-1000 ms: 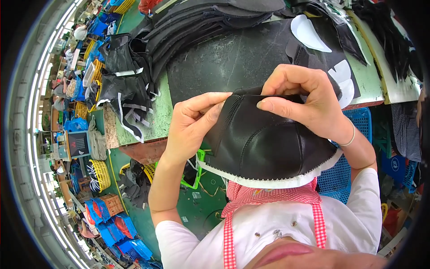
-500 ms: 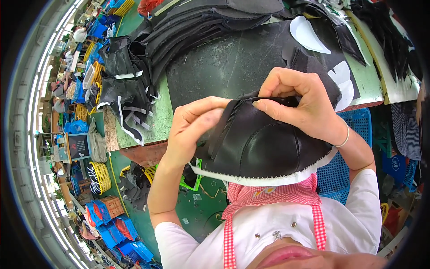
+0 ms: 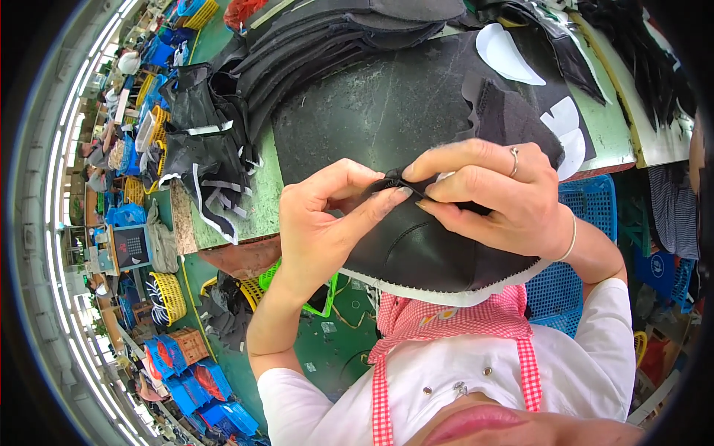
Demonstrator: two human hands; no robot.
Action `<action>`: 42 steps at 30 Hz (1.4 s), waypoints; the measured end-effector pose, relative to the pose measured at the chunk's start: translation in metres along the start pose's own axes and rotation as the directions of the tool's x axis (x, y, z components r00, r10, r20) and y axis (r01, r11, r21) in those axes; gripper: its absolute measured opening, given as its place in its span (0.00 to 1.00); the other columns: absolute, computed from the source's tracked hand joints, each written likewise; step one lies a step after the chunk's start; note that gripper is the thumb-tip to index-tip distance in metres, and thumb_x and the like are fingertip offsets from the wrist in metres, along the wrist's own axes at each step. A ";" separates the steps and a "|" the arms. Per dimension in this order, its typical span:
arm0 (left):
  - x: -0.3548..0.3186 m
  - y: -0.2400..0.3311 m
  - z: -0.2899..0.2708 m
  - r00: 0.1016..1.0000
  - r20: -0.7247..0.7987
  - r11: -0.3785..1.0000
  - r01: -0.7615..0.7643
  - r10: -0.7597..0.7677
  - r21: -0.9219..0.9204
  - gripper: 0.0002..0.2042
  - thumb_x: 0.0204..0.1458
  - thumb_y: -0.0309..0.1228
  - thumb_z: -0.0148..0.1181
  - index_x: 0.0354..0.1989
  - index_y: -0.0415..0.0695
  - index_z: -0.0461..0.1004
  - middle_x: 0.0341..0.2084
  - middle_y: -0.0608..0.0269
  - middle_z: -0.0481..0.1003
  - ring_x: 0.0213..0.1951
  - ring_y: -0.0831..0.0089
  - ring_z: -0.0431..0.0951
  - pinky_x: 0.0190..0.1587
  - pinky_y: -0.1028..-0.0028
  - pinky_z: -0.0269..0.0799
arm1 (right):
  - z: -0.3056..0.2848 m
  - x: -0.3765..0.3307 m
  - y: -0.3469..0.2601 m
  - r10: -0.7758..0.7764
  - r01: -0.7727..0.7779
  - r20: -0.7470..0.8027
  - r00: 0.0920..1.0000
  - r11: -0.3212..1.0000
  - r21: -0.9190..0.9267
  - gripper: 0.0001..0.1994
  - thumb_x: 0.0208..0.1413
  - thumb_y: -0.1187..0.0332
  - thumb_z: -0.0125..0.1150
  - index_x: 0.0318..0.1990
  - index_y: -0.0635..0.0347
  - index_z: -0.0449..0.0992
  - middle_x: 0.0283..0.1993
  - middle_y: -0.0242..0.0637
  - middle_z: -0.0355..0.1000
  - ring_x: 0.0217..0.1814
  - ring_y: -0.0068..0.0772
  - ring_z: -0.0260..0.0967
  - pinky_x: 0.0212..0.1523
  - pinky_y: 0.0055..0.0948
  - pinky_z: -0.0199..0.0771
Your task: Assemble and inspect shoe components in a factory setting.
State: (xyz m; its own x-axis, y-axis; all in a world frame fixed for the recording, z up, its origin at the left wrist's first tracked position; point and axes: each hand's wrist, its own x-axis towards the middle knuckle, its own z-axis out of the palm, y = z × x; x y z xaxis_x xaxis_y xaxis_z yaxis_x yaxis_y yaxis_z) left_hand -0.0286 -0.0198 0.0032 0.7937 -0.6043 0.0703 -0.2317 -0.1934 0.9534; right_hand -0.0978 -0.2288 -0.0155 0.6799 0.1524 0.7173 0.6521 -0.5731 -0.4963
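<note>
A black leather boot upper (image 3: 431, 253) with stitched seams and a zigzag-sewn white edge is held between my hands, in front of the table. At its top edge my left hand (image 3: 323, 219) pinches the corner by the zipper's end, thumb on the near side. My right hand (image 3: 502, 197), with a ring on one finger, grips the same edge just to the right. The fingertips of both hands nearly meet there. Most of the zipper is hidden behind my left fingers, and I cannot make out its pull.
A dark work mat (image 3: 349, 119) covers much of the green table (image 3: 260, 175). Stacked black padded pieces (image 3: 335, 56) lie at the back, black leather parts (image 3: 201, 141) at the left, white curved pieces (image 3: 509, 56) at the right. A blue plastic basket (image 3: 591, 215) stands below the table's right side.
My right hand has come down and left, and its fingers now pinch close to my left fingertips. My left thumb has moved onto the zipper corner, which is folded together.
</note>
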 end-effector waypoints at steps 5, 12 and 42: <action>0.000 0.003 0.002 0.994 -0.053 0.992 -0.088 0.093 0.090 0.06 0.48 0.24 0.69 0.33 0.38 0.79 0.21 0.73 0.75 0.22 0.91 0.68 0.24 0.87 0.61 | 0.005 0.001 0.001 0.025 -0.023 -0.014 1.000 0.993 0.118 0.09 0.40 0.80 0.68 0.28 0.61 0.72 0.37 0.37 0.77 0.26 0.29 0.74 0.25 0.21 0.73; -0.002 -0.007 -0.002 0.976 -0.060 0.973 -0.201 0.208 0.110 0.07 0.46 0.22 0.69 0.34 0.37 0.79 0.23 0.71 0.76 0.23 0.90 0.69 0.25 0.86 0.63 | -0.015 0.001 -0.001 0.346 -0.394 0.200 0.917 0.866 0.309 0.10 0.47 0.72 0.70 0.28 0.63 0.71 0.33 0.37 0.71 0.28 0.26 0.67 0.30 0.22 0.68; 0.019 0.035 -0.021 0.892 0.444 0.944 -0.216 0.087 0.250 0.15 0.46 0.38 0.71 0.31 0.42 0.72 0.22 0.68 0.71 0.29 0.79 0.70 0.32 0.75 0.65 | -0.024 0.012 -0.002 0.223 -0.387 0.414 0.883 0.843 0.372 0.16 0.42 0.76 0.73 0.21 0.61 0.66 0.29 0.36 0.76 0.28 0.26 0.71 0.28 0.23 0.67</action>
State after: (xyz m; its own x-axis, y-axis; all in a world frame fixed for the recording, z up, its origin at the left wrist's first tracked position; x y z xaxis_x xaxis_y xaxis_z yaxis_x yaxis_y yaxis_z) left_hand -0.0095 -0.0221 0.0440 0.4376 -0.8991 0.0147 -0.5305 -0.2450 0.8115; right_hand -0.0995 -0.2453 0.0057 0.8841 0.3404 0.3200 0.4114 -0.2427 -0.8785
